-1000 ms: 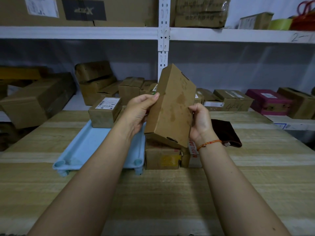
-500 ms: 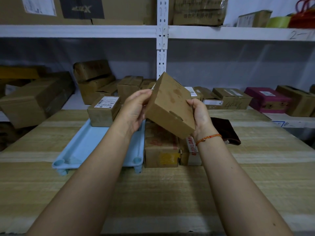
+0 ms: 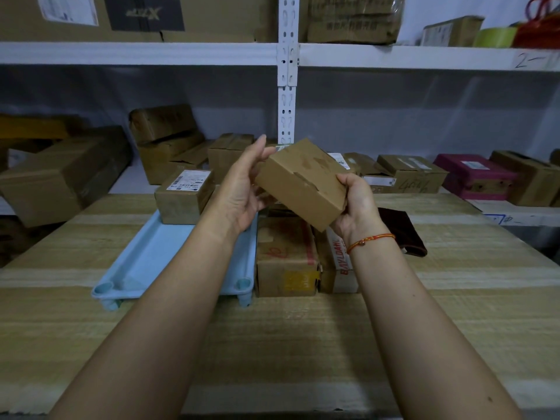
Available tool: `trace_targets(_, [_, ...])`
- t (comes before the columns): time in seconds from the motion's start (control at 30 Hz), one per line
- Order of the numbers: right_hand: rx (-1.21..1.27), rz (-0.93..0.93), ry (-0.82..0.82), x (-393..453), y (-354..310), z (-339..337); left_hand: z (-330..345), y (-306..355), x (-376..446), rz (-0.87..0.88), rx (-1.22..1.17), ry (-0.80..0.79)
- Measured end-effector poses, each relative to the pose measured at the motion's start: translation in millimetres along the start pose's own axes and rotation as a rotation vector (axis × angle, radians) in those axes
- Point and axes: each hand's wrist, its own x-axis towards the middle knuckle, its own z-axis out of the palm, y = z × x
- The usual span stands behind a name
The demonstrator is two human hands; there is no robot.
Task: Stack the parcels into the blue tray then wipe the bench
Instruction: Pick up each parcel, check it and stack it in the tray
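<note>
The brown parcel (image 3: 303, 183), tilted above two parcels on the bench (image 3: 454, 298) beside the blue tray (image 3: 145, 262), is gripped by the left hand (image 3: 242, 189) and right hand (image 3: 354, 201), fingertips largely hidden behind it.

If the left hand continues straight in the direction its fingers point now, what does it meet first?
The left hand points up and away, toward the shelving. Probably it first meets a brown shelf box just behind its fingertips, or the white upright post; depth is unclear from this single view.
</note>
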Motion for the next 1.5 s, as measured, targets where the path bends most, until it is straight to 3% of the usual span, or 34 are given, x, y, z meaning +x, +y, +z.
trace_targets(0.43, [0.034, -0.099, 0.087, 6.2, 2.0, 1.0, -0.2, -4.7, 4.6, -0.053, 0.112, 0.132])
trace_targets(0.7, [-0.109, -0.14, 0.071, -3.4, -2.8, -3.3, -10.3, -11.6, 6.2, -0.188, -0.026, 0.234])
trace_targets(0.9, [-0.22, -0.146, 0.059, -6.6, -1.6, -3.3, -19.2, -17.0, 8.4, -0.206, 0.063, 0.265])
trace_targets(1.3, [-0.296, -0.335, -0.212, -15.3, 10.0, 6.4, -28.1, -16.2, 20.2, 0.055, 0.626, 0.432])
trace_targets(1.5, [-0.348, -0.41, -0.302, -21.6, 21.0, 13.2, -8.5, -8.6, 15.1, 0.271, 0.773, 0.31])
